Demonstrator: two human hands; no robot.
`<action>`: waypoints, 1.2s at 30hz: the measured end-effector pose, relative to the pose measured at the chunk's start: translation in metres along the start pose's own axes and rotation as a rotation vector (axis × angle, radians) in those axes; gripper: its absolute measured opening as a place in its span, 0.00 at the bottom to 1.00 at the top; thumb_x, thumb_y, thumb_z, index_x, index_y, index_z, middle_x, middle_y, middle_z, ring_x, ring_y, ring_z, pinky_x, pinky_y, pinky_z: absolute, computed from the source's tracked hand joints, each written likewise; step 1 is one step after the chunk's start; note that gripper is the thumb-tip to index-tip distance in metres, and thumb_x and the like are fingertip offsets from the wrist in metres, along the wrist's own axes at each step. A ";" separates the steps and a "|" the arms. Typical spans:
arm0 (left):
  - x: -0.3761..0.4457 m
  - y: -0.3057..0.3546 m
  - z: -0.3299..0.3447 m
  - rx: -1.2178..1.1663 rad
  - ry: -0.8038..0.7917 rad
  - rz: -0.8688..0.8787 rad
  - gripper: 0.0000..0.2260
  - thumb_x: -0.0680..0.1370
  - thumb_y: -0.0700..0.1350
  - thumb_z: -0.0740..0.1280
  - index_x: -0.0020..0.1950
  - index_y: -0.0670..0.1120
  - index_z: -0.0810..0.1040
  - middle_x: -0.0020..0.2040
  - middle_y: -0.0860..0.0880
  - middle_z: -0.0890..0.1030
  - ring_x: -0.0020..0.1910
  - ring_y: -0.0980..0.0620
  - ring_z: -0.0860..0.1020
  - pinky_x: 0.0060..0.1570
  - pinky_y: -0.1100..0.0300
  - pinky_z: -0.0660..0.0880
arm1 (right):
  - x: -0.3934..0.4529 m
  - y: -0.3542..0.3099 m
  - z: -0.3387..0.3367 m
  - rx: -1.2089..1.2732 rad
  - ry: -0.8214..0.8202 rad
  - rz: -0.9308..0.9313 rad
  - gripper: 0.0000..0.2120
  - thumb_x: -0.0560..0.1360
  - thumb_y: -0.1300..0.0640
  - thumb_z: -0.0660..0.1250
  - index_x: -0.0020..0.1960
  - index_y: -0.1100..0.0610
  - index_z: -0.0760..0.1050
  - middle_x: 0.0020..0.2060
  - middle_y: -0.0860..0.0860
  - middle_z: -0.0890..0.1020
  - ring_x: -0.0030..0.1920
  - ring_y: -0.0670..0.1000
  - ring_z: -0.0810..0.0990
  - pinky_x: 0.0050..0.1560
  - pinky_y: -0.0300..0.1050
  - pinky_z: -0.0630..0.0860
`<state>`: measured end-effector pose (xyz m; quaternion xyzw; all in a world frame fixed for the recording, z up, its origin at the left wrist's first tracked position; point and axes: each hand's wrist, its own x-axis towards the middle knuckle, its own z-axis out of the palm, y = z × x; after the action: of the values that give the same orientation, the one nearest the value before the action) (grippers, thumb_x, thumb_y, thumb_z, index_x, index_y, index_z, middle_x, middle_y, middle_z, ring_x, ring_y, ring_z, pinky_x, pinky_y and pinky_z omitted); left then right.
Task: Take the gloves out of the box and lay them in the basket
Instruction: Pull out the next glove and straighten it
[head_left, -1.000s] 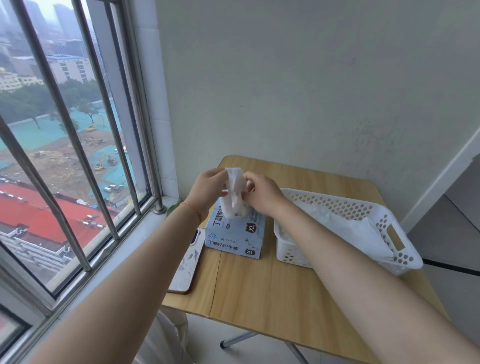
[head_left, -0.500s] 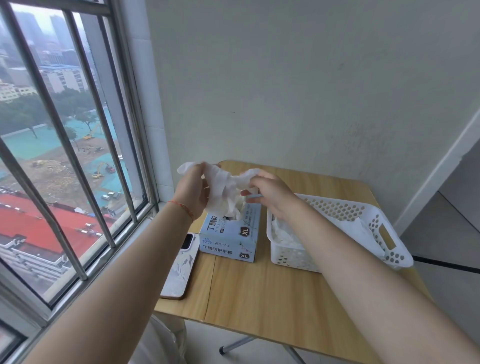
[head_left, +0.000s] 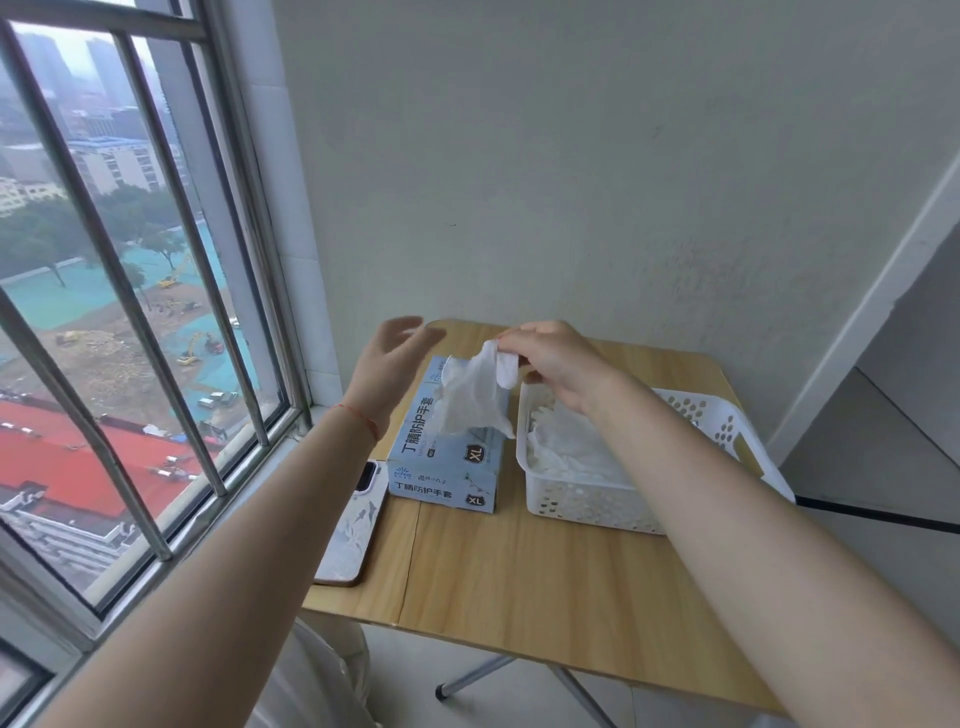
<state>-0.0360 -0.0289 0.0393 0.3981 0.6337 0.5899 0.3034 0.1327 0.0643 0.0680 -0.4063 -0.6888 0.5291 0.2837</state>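
The right hand (head_left: 558, 364), just right of the frame's centre, pinches a white glove (head_left: 475, 397) by its upper edge between thumb and curled fingers. The glove hangs limp from that pinch, its lower part draping down over the top of the box (head_left: 447, 462); whether its bottom end is free of the box opening cannot be told. The left hand (head_left: 397, 358), to the left of the glove and apart from it, holds nothing: its fingers are spread and relaxed, the palm turned towards the glove, a thin red cord around the wrist.

The box is pale blue with dark print and "XL" marks, and it stands on the wooden table (head_left: 519, 582) below the two hands. Just beside it on the right sits the basket (head_left: 582, 504), white and perforated, its near left corner close to the box. More white gloves (head_left: 566, 447) lie piled inside the basket at its left end, partly hidden by the right forearm that crosses above it.

Left of the box, a phone (head_left: 353, 530) in a pale patterned case lies flat at the table's left edge. Beyond it, the left side of the frame is filled by a barred window (head_left: 135, 312) looking out over rooftops and a building site. A plain wall rises behind the table.
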 end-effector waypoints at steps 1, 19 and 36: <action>-0.002 0.005 0.003 0.039 -0.081 0.094 0.19 0.76 0.53 0.72 0.65 0.52 0.75 0.61 0.54 0.77 0.58 0.60 0.75 0.51 0.65 0.71 | 0.000 -0.003 0.000 -0.032 0.008 -0.023 0.10 0.71 0.54 0.69 0.48 0.59 0.79 0.39 0.56 0.78 0.39 0.51 0.75 0.40 0.43 0.70; -0.016 0.017 -0.001 -0.062 0.085 -0.107 0.07 0.75 0.37 0.60 0.51 0.42 0.75 0.44 0.43 0.77 0.38 0.45 0.79 0.44 0.51 0.81 | -0.026 -0.002 -0.009 0.018 0.113 -0.013 0.01 0.75 0.61 0.70 0.46 0.57 0.78 0.43 0.55 0.82 0.40 0.52 0.81 0.45 0.48 0.80; -0.032 0.045 0.016 0.048 -0.401 0.103 0.11 0.75 0.44 0.73 0.54 0.39 0.82 0.46 0.44 0.82 0.45 0.47 0.80 0.51 0.48 0.78 | -0.053 -0.066 -0.008 -0.225 0.301 -0.184 0.11 0.74 0.58 0.57 0.33 0.54 0.64 0.29 0.49 0.64 0.32 0.50 0.63 0.34 0.45 0.59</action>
<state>-0.0002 -0.0493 0.0789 0.5466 0.5531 0.4984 0.3832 0.1491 0.0153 0.1351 -0.4453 -0.7275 0.3542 0.3834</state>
